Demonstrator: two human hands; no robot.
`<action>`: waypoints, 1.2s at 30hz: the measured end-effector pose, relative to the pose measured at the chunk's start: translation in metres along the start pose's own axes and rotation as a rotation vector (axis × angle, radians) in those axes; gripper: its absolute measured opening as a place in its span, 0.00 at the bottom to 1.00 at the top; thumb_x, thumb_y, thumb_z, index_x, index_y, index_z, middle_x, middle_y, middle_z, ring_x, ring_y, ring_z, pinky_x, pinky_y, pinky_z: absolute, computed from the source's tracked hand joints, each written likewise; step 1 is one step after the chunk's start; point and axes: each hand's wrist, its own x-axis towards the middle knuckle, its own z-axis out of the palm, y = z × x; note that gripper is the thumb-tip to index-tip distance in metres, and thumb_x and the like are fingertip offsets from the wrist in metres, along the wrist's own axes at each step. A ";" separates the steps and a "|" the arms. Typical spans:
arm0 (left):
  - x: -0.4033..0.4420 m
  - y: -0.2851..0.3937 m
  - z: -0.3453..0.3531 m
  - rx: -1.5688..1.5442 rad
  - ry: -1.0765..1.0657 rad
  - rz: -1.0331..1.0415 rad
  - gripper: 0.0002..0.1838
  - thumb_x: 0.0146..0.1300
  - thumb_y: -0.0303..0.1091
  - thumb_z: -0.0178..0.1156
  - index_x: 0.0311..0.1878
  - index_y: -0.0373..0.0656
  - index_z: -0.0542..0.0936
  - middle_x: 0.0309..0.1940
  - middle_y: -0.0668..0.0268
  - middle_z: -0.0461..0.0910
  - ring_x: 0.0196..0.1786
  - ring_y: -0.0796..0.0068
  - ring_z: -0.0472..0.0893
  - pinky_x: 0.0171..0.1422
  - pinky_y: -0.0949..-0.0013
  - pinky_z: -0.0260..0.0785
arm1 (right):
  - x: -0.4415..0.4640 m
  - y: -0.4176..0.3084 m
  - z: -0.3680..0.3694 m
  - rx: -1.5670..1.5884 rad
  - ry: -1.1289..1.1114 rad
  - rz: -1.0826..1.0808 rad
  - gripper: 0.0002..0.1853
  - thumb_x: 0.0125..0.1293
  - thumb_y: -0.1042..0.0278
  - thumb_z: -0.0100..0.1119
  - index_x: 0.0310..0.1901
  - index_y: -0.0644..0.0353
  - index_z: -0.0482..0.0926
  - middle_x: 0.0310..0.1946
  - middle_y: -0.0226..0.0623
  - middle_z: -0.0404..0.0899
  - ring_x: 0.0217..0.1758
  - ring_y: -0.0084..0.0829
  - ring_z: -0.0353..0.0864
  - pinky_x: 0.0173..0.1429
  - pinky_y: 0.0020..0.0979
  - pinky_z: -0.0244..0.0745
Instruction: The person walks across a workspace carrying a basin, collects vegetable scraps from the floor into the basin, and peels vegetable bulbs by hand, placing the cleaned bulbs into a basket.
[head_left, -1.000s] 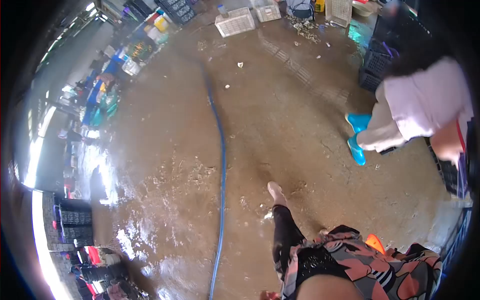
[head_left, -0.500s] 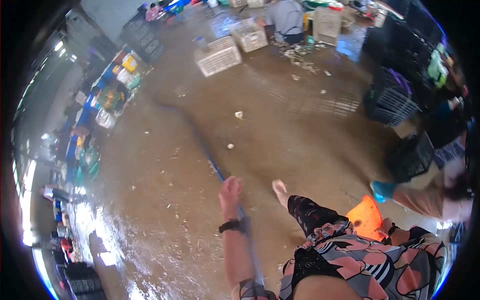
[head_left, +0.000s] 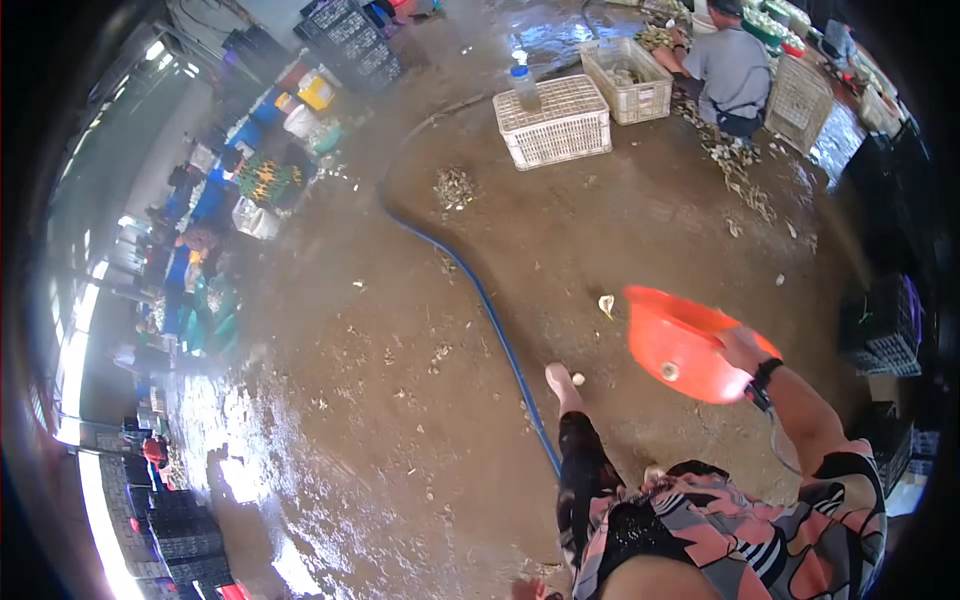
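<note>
My right hand (head_left: pixel 741 350) grips the rim of an orange plastic basin (head_left: pixel 690 340), held tilted out in front of my right side above the wet floor. A small pale round spot shows on the basin's side. A dark band and a small device with a cord are at my right wrist. Only a blurred bit of my left hand (head_left: pixel 529 589) shows at the bottom edge, low beside my clothing; its fingers cannot be made out. Nearest to it, a blue hose (head_left: pixel 492 308) runs along the floor past my leg.
White plastic crates (head_left: pixel 556 148) stand ahead, one with a blue-capped bottle (head_left: pixel 524 88) on top. A seated person (head_left: pixel 725 75) is beside scattered scraps. Black crates (head_left: pixel 880 325) stand at right. Tubs and buckets (head_left: pixel 300 122) line the left. Shiny wet floor (head_left: pixel 225 450) lies lower left.
My right hand has brought the orange basin from beside my hip out to the front. My left hand has dropped back to the bottom edge. The view has shifted forward, with crates appearing closer.
</note>
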 end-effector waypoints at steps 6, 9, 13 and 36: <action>0.127 -0.079 -0.352 -1.193 0.737 0.183 0.14 0.62 0.37 0.50 0.44 0.42 0.81 0.39 0.54 0.80 0.45 0.62 0.79 0.50 0.60 0.69 | 0.231 -0.137 -0.014 0.001 0.142 -0.404 0.06 0.50 0.69 0.57 0.31 0.58 0.74 0.25 0.42 0.75 0.30 0.47 0.76 0.33 0.45 0.69; 0.208 -0.096 -0.615 -2.388 0.145 0.600 0.21 0.64 0.46 0.49 0.57 0.47 0.70 0.44 0.57 0.77 0.48 0.56 0.77 0.50 0.52 0.72 | 0.392 -0.224 -0.085 0.050 0.201 -0.599 0.04 0.50 0.69 0.54 0.28 0.57 0.73 0.23 0.39 0.73 0.30 0.44 0.76 0.33 0.41 0.71; 0.239 -0.106 -0.784 -2.104 0.358 0.624 0.29 0.64 0.54 0.47 0.60 0.43 0.66 0.54 0.49 0.72 0.57 0.54 0.73 0.57 0.53 0.68 | 0.537 -0.289 -0.103 -0.114 0.281 -0.906 0.05 0.49 0.65 0.55 0.26 0.53 0.70 0.23 0.31 0.71 0.28 0.36 0.75 0.30 0.37 0.70; 0.554 -0.374 -1.415 -0.938 1.061 0.067 0.13 0.50 0.26 0.59 0.38 0.30 0.73 0.28 0.60 0.77 0.31 0.72 0.76 0.36 0.70 0.73 | 1.215 -0.124 -0.305 0.586 0.610 0.192 0.10 0.60 0.67 0.53 0.38 0.62 0.78 0.35 0.39 0.79 0.39 0.38 0.79 0.42 0.35 0.73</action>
